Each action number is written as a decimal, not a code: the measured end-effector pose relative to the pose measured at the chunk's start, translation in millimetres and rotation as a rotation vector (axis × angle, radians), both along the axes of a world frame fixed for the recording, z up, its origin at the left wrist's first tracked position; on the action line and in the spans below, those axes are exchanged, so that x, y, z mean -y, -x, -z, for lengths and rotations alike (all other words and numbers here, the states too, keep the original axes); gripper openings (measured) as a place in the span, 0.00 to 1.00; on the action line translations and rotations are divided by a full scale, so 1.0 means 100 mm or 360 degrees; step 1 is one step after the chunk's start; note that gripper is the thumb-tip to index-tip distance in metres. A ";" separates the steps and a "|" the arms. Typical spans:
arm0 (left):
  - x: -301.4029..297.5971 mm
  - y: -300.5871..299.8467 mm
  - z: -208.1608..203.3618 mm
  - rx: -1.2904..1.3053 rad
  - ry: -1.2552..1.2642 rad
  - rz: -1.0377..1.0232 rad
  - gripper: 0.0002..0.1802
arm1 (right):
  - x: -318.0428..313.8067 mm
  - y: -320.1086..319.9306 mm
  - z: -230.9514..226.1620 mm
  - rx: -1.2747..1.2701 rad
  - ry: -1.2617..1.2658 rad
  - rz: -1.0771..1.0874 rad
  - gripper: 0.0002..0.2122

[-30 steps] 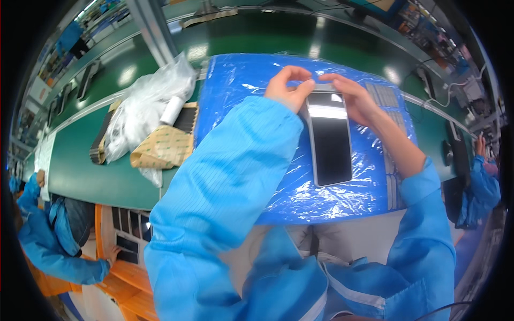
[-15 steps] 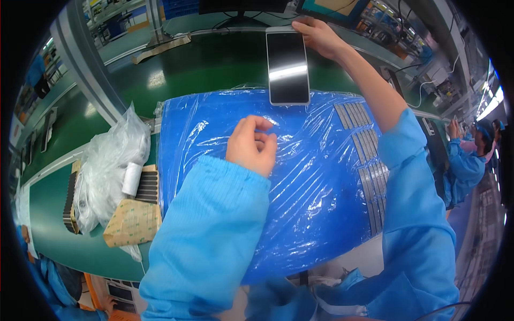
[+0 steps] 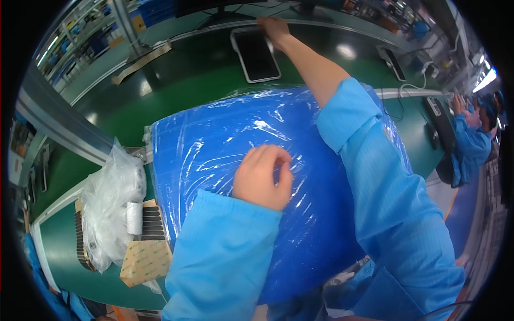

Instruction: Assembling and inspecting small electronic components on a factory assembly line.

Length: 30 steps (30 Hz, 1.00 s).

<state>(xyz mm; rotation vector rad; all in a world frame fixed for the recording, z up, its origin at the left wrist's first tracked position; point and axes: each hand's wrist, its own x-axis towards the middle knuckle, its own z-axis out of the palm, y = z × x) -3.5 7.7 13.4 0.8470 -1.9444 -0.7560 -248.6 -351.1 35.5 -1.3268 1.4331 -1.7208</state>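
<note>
My right hand (image 3: 275, 33) reaches far out, its fingers closed at the upper right corner of a flat white-framed device with a dark screen (image 3: 257, 58). The device is over the green tabletop, beyond the blue board; whether it rests on the surface I cannot tell. My left hand (image 3: 263, 177) is loosely curled above the blue board (image 3: 209, 134), which is wrapped in shiny clear film. Its thumb and forefinger tips nearly meet around a gap, with nothing seen between them.
Left of the board lie a crumpled clear plastic bag (image 3: 110, 214), a white roll (image 3: 134, 218), dark strips on a backing (image 3: 153, 222) and a tan patterned sheet (image 3: 147, 261). A monitor stand, cables and a metal post (image 3: 64, 125) stand behind. Co-workers (image 3: 474, 142) sit at right.
My right hand has carried the device left and farther away, off the board's far edge. My left hand sits lower in view. The grey strips on the board's right are now behind my right sleeve.
</note>
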 end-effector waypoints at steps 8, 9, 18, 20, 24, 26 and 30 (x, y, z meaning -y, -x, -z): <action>-0.05 -0.21 0.19 0.0003 -0.0147 -0.0123 0.04 | -1.88 -0.14 -0.95 -0.1090 0.0341 -0.0493 0.06; -0.05 -0.16 0.15 0.0013 -0.0111 -0.0115 0.03 | -2.24 0.03 -1.03 -0.1453 0.0184 -0.0412 0.10; -0.07 -0.13 0.08 0.0244 0.0069 -0.0070 0.04 | -4.80 0.62 -0.16 -0.1846 -0.0041 -0.0610 0.15; -0.07 -0.13 0.09 0.0268 0.0036 -0.0068 0.05 | -5.03 0.63 -0.01 -0.1711 -0.0119 -0.0533 0.22; -0.08 -0.12 0.11 0.0297 0.0001 -0.0072 0.06 | -5.09 0.61 0.05 -0.1712 -0.0195 -0.0466 0.25; -0.08 -0.12 0.12 0.0292 -0.0004 -0.0085 0.06 | -5.10 0.62 0.06 -0.1746 -0.0225 -0.0491 0.25; -0.08 -0.13 0.10 0.0330 0.0044 -0.0069 0.06 | -5.09 0.61 0.05 -0.1755 -0.0267 -0.0504 0.26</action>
